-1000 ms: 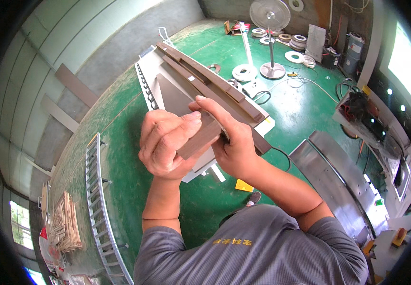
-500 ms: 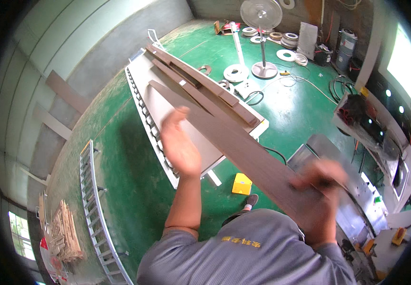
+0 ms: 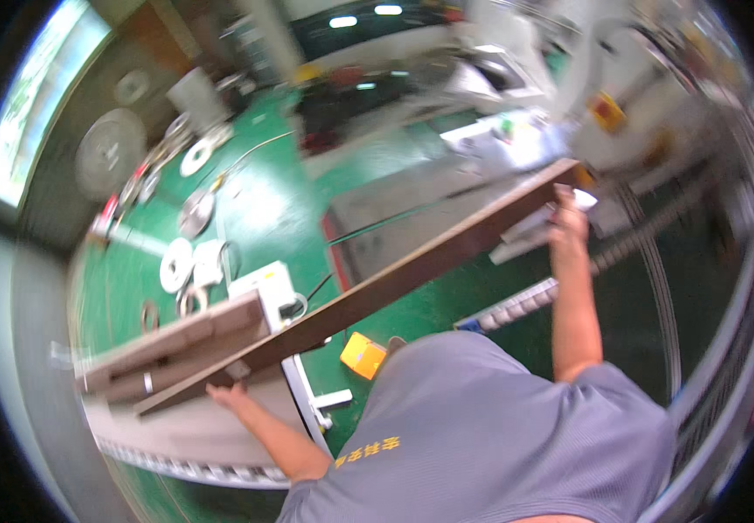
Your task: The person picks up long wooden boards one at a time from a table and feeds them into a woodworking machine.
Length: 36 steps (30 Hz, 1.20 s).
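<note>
A long, narrow brown board runs slantwise in front of me, tilted on its edge. My right hand grips it near its far right end, with the fingers partly hidden against the wood. Nearer the other end, my left hand holds its lower edge, blurred by motion. That left end hangs over the table, where more brown boards lie side by side. Beyond the board's right half stands a machine with a grey metal top.
A yellow box sits on the green floor near my feet. A roller rail lies to the right. At the far left are a standing fan and several rolls of edging. A white box is behind the table.
My view has swung right towards the machines. My left hand, raised and open before, now holds the board. The right hand has moved to the board's end, and the board lies more crosswise.
</note>
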Each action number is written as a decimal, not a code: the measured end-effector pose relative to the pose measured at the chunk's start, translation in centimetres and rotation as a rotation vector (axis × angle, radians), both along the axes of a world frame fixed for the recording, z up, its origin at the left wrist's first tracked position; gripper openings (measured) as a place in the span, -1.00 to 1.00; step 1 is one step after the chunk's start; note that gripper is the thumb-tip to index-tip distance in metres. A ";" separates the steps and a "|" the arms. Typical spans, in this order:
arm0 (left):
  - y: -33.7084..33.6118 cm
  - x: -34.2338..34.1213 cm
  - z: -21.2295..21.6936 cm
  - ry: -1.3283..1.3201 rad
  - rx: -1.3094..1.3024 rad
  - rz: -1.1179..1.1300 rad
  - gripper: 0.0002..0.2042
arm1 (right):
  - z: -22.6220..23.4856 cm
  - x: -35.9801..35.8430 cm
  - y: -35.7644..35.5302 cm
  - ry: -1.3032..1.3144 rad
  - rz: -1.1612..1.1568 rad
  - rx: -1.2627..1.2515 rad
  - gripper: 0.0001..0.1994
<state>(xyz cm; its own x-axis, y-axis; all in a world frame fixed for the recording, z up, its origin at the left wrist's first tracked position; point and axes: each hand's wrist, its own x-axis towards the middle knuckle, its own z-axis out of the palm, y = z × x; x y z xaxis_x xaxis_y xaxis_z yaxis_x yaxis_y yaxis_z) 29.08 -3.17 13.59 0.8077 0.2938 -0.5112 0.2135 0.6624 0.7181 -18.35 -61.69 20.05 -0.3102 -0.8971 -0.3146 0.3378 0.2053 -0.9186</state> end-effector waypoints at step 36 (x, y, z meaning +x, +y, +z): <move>-22.3 -3.2 -2.2 0.078 0.195 -1.366 -0.50 | -9.6 2.1 -8.2 0.194 0.362 0.151 0.00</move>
<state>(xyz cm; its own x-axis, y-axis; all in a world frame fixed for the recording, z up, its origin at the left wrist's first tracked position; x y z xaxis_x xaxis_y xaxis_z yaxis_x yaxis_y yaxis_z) 25.91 -25.45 11.39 0.4815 -0.6288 -0.6105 0.6493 -0.2120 0.7304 -16.27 -69.87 10.44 -0.0507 -0.9073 -0.4174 0.0438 0.4155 -0.9085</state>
